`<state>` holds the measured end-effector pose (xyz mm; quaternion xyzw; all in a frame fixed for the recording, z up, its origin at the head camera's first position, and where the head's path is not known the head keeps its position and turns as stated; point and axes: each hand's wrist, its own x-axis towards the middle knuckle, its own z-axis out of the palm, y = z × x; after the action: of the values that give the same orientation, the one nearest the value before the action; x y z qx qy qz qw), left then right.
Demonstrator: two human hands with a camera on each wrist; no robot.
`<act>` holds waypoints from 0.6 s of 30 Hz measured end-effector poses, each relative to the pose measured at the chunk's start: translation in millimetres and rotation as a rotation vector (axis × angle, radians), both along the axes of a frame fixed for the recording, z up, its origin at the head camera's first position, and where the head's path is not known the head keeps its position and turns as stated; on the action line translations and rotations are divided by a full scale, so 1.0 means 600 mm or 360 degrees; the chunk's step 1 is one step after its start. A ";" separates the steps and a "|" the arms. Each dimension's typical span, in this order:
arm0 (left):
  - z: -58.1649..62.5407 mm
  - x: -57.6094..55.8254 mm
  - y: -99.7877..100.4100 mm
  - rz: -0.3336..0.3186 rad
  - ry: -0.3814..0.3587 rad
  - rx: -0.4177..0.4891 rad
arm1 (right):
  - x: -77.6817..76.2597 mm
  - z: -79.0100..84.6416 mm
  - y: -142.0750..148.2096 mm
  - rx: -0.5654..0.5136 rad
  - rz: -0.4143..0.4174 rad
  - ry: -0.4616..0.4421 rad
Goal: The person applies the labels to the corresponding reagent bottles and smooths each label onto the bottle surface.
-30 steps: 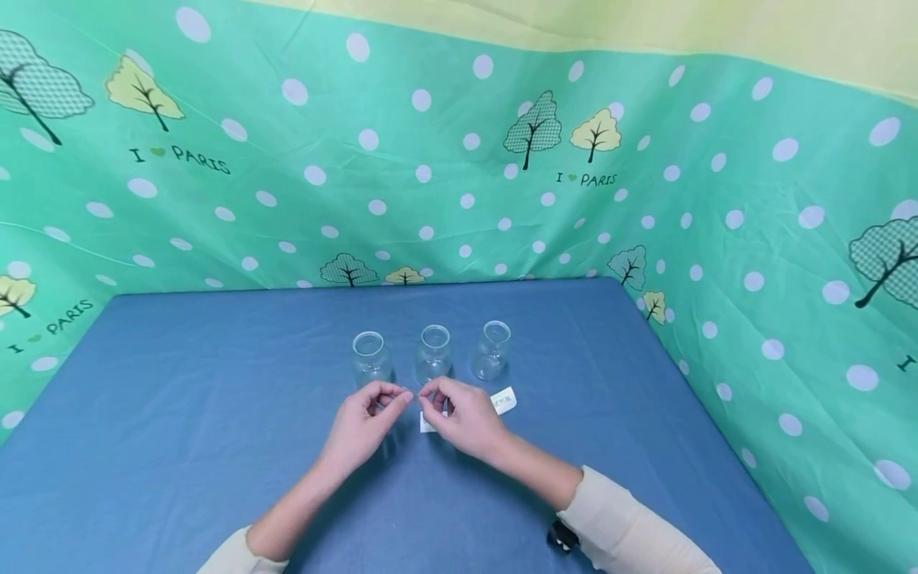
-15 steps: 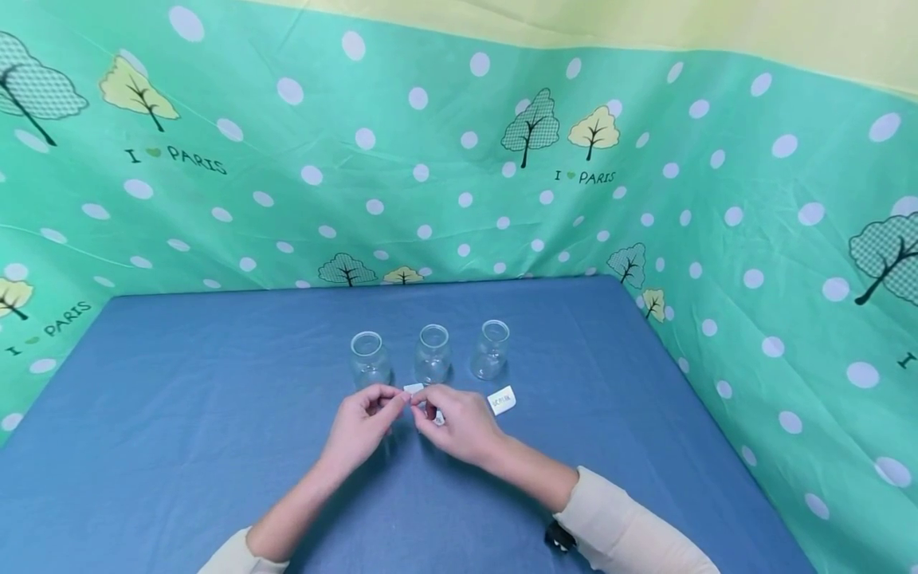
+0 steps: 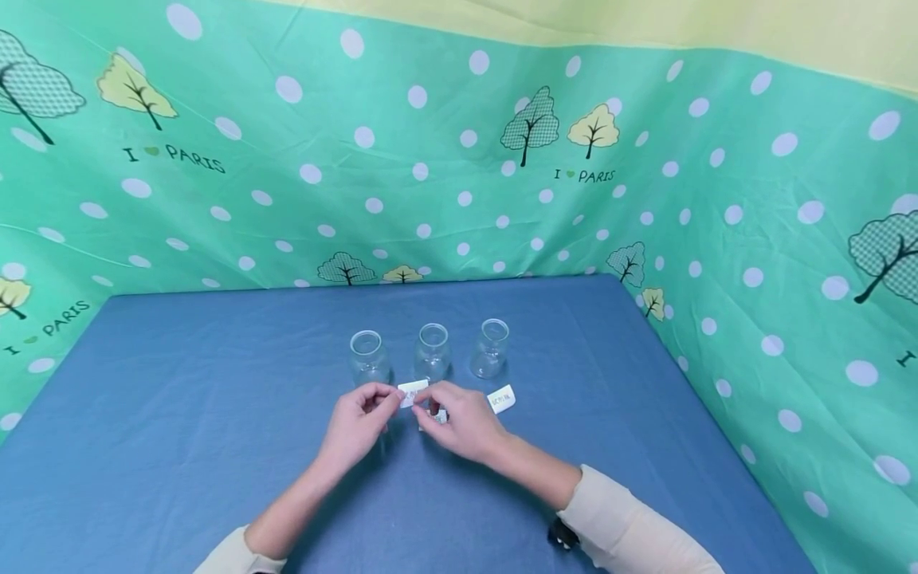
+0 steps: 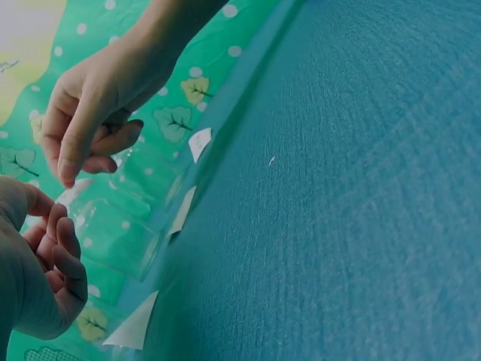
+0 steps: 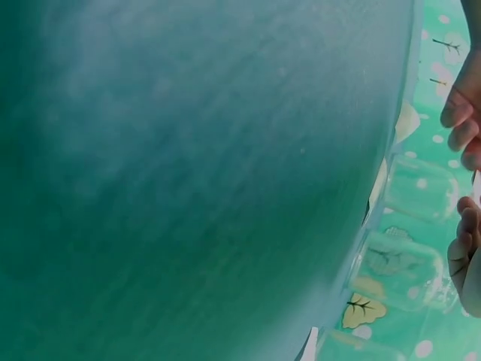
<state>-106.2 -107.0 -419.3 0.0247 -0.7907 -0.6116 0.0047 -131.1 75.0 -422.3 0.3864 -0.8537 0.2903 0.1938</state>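
A small white label with dark writing is held up between both hands, in front of the jars. My left hand pinches its left edge between thumb and forefinger. At the right edge, the thumb and forefinger of my right hand hold it and cover part of it. Under the right hand lies a second label, partly hidden. Another label lies to the right. In the left wrist view one more white label shows on the table at lower left. Three clear glass jars stand behind: left, middle and right.
Blue cloth covers the table. A green dotted curtain hangs along its back and right sides. Near the right sleeve a small black object is partly covered.
The hands were slightly apart, then came together at the fingertips. The held label has turned so that its written face now shows between them. The jars have not moved.
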 end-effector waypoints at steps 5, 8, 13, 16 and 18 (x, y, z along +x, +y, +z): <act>0.001 0.001 -0.005 0.0005 -0.0008 -0.0035 | -0.007 0.005 0.002 -0.0211 -0.0124 -0.0288; -0.001 0.000 -0.009 0.0014 -0.0017 -0.0051 | -0.012 0.008 0.002 -0.0319 -0.0186 -0.0532; -0.003 0.001 -0.015 0.0016 -0.0006 -0.0066 | -0.019 0.013 -0.002 -0.0389 -0.0239 -0.0879; -0.002 0.002 -0.017 0.0022 0.0001 -0.0069 | -0.021 0.015 -0.007 -0.0395 -0.0224 -0.0996; 0.000 0.004 -0.019 0.0024 0.0002 -0.0058 | -0.022 0.016 -0.010 -0.0407 -0.0208 -0.1051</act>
<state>-103.8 -118.3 -419.2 0.0302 -0.8014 -0.5972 0.0103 -144.1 68.8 -412.9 0.1891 -0.8500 0.4910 -0.0277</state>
